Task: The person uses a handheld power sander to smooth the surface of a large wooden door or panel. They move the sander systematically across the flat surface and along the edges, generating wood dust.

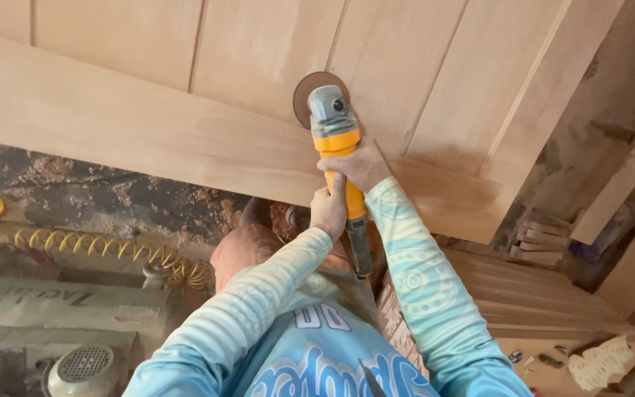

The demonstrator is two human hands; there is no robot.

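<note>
— What are you holding there?

— I am gripping a yellow and grey angle grinder (338, 140) with both hands. My right hand (360, 166) is wrapping around the yellow body just behind the grey head, fingers closed tight on it. My left hand (329, 212) is clasping the handle lower down, also fully closed around it, just beside the right one.

— And where is the grinder sitting?

— Its round sanding disc (310, 90) is lying against a wooden door panel (148, 125), on the wide cross rail near where that rail is meeting the upright boards. The tool is pointing away from me, toward the middle of the panel, well in from its side edges.

— Is the disc spinning?

— I cannot be sure from this angle; it may be slightly blurred, but I would not swear to it.

— What else is lying around you?

— A yellow coiled air hose (112, 246) is trailing over the sawdust on the floor to my left, near a grey machine (60, 309). Stacked timber strips (538, 294) are resting to my right, below the panel's lower corner.
</note>
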